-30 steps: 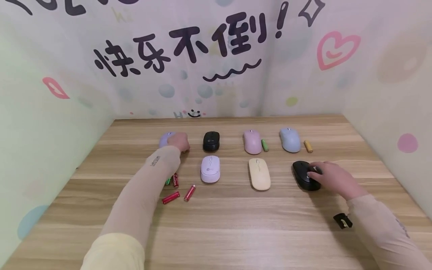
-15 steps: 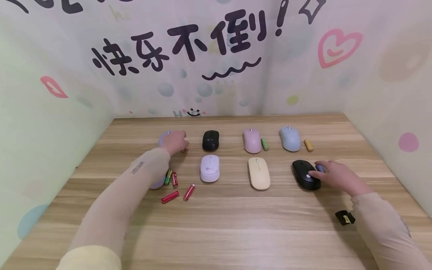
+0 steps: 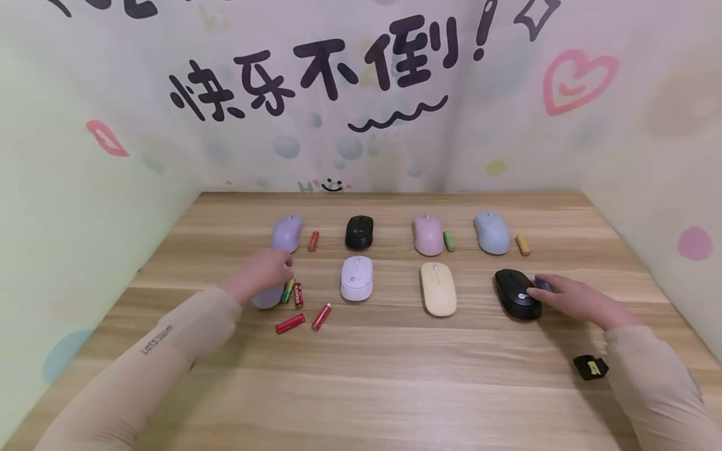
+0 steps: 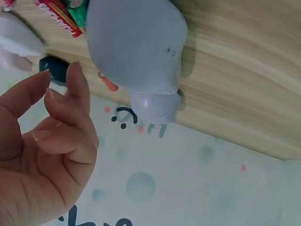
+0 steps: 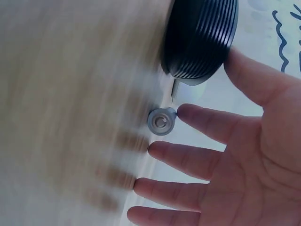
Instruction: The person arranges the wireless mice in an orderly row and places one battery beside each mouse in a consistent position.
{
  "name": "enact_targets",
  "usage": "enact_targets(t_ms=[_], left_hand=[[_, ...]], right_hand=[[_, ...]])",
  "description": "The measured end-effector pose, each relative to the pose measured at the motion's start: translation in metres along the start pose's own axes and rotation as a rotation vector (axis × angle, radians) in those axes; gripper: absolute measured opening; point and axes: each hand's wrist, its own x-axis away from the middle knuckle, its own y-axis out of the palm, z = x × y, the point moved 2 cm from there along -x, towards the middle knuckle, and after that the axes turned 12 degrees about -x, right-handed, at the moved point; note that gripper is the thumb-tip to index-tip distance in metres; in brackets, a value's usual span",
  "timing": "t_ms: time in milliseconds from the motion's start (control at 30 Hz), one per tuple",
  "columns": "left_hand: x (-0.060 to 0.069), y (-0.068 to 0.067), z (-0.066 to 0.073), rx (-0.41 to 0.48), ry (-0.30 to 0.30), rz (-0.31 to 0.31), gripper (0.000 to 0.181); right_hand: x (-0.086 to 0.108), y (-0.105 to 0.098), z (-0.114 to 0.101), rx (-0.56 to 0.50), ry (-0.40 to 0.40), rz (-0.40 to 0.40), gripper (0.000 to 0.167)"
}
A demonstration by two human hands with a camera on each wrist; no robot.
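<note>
My left hand (image 3: 256, 275) hovers over the nearer purple mouse (image 3: 267, 298); in the left wrist view its fingers (image 4: 77, 89) are loosely bent with nothing between them. Beside that mouse lie a green battery (image 3: 288, 291) and a red battery (image 3: 299, 295). My right hand (image 3: 583, 302) is at the right side of the black mouse (image 3: 517, 294), thumb against its edge. Seen from the right wrist, the fingers are spread and fairly straight, the index fingertip touching a battery (image 5: 161, 121) that stands end-on to the camera beside the mouse.
Farther back are a purple mouse (image 3: 287, 233) with an orange-red battery (image 3: 313, 241), a small black mouse (image 3: 359, 232), a pink mouse (image 3: 429, 235) and a blue mouse (image 3: 492, 233). White (image 3: 357, 278) and cream (image 3: 438, 289) mice stand mid-table. A black piece (image 3: 590, 368) lies near my right sleeve.
My left hand has moved back from the far purple mouse toward the nearer one, uncovering the orange-red battery. My right hand has shifted slightly rightward off the black mouse's top, with a blue battery now visible.
</note>
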Motion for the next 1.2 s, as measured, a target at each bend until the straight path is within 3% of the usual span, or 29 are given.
enact_targets(t_ms=[133,333,633,933,1200], left_hand=[[0.008,0.008,-0.002,-0.022,0.021,0.006,0.028],[0.008,0.023,0.004,-0.061,0.074,0.024,0.016],[0.015,0.031,0.025,-0.011,0.048,0.095,0.012],[0.012,0.038,0.032,-0.089,-0.005,0.054,0.009],[0.008,0.035,0.037,-0.021,0.015,0.032,0.009]], right_hand=[[0.001,0.0,0.002,-0.005,-0.001,-0.005,0.067],[0.0,0.0,0.002,-0.006,-0.005,-0.014,0.066],[0.0,0.001,0.002,-0.001,-0.002,-0.027,0.066],[0.001,0.0,-0.002,0.004,0.004,-0.028,0.067],[0.003,0.0,-0.003,0.01,0.009,-0.027,0.065]])
